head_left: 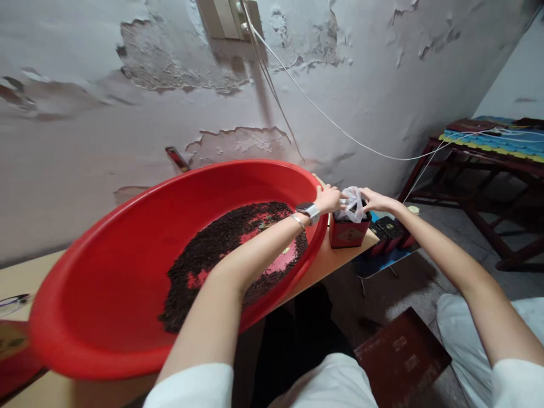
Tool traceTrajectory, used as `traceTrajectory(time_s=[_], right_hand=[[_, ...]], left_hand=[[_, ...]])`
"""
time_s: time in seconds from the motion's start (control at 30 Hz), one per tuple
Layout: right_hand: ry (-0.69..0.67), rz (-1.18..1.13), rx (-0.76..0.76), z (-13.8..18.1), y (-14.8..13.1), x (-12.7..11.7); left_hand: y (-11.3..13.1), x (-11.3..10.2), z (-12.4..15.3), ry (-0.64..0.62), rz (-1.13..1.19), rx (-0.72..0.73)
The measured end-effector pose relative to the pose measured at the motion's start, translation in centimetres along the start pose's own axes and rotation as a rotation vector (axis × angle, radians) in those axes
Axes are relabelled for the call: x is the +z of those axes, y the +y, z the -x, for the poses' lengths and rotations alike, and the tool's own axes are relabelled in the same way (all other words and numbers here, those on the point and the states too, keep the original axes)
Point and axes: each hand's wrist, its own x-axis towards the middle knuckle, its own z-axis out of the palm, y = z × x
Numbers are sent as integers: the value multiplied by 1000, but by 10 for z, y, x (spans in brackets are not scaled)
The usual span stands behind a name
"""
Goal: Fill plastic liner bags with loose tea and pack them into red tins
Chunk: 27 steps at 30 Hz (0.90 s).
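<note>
A clear plastic bag [353, 205] stands up out of the mouth of a red box [349, 234] with a dark rim. My left hand [330, 199], with a watch at the wrist, pinches the bag's left side. On the other side, my right hand [374, 199] has its fingers closed on the bag's edge. Whatever is inside the bag is hidden. Left of the box, a big red plastic basin [127, 277] holds dark loose leaves, perhaps tea [199, 266], spread over its bottom.
The basin and box rest on a pale tabletop [331, 258]. Several dark-lidded red boxes [389, 228] stand on a low blue table at the right. A brown wooden stool [403, 354] is on the floor. White cords [323, 110] hang across the peeling wall. Glasses [13, 303] lie at far left.
</note>
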Motion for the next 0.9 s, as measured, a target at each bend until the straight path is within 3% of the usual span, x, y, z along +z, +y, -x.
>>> traceTrajectory(time_s=[0.17, 0.37, 0.47, 0.53, 0.6, 0.73, 0.9], right_hand=[[7, 169, -204, -5, -12, 9], [66, 59, -76, 0, -17, 18], [90, -28, 18, -2, -20, 23], [132, -11, 109, -2, -22, 27], [185, 65, 205, -3, -26, 33], [268, 286, 374, -8, -38, 43], [295, 406, 362, -11, -51, 40]], left_hand=[[23, 13, -23, -74, 318, 50], [18, 10, -22, -102, 509, -49], [21, 8, -14, 43, 541, -102], [24, 5, -9, 179, 444, -84], [26, 0, -2, 239, 286, -73], [26, -3, 15, 8, -22, -55], [36, 21, 29, -267, -35, -40]])
